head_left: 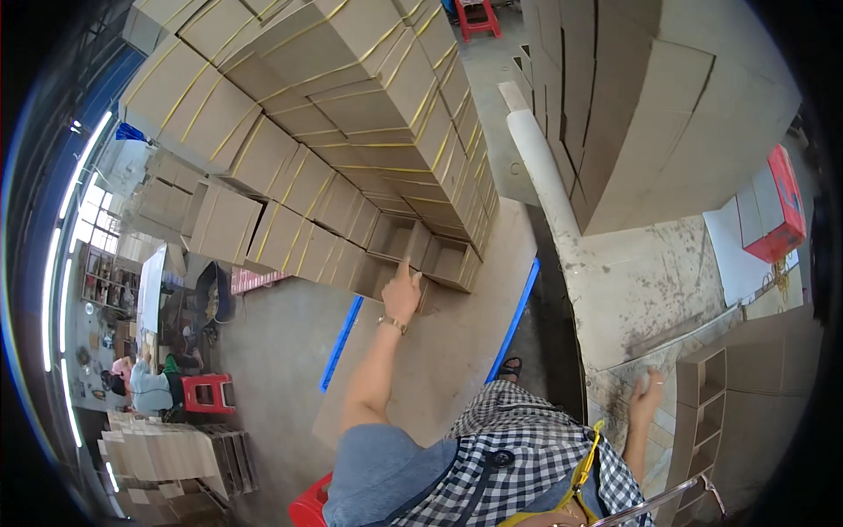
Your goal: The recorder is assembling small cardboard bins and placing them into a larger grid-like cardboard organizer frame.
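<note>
My left hand reaches forward to a cluster of small open cardboard boxes at the foot of a tall stack. Its index finger is stretched out over the boxes' edges, and the other fingers are partly hidden; nothing held shows in it. Whether the fingertip touches the cardboard, I cannot tell. Beside the worktable, my right hand has curled fingers with a small pale patch at them, too small to name. Near it stand brown cardboard boxes with open compartments.
Strapped cardboard boxes tower ahead, their straps yellow. They stand on a board with blue edging. Large cartons and a red-and-white box sit on the worktable. Red stools, flat cardboard and people are at left.
</note>
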{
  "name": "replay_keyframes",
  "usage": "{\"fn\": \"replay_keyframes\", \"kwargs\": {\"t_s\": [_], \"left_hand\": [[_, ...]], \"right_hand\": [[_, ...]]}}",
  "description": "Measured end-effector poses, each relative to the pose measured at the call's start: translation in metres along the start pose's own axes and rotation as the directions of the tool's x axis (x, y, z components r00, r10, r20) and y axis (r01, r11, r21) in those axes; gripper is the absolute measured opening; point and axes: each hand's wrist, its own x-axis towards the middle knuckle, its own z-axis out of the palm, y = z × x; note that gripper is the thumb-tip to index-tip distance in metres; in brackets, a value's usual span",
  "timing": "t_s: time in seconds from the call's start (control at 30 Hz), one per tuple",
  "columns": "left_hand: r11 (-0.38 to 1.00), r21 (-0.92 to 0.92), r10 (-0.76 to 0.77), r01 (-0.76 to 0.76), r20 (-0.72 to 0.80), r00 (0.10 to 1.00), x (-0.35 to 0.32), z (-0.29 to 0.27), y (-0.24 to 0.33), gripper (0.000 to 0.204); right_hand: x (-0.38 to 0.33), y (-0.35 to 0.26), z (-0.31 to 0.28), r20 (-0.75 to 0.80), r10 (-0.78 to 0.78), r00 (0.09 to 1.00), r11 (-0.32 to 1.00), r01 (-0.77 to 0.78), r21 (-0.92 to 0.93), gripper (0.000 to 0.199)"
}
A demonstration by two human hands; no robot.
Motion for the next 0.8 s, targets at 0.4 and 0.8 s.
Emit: {"fn": "replay_keyframes", "kwargs": {"t_s": [0.4,0.8], "left_hand": [[0.974,0.219,0.050,-0.060,0.053,0.997,0.088,0.033,-0.030,0.021],[0.828,-0.164,0.560,-0.537,0.194,0.805,-0.050,-0.099,0.090,0.019]], "right_hand": [[0.002,-0.087,0.022,0.510,-0.132,0.850,0.991,0.093,0.101,0.009],[0.066,-0.231,-0.020,0.296,-0.569,0.767,0.817,0.488,0.308,0.042]]}}
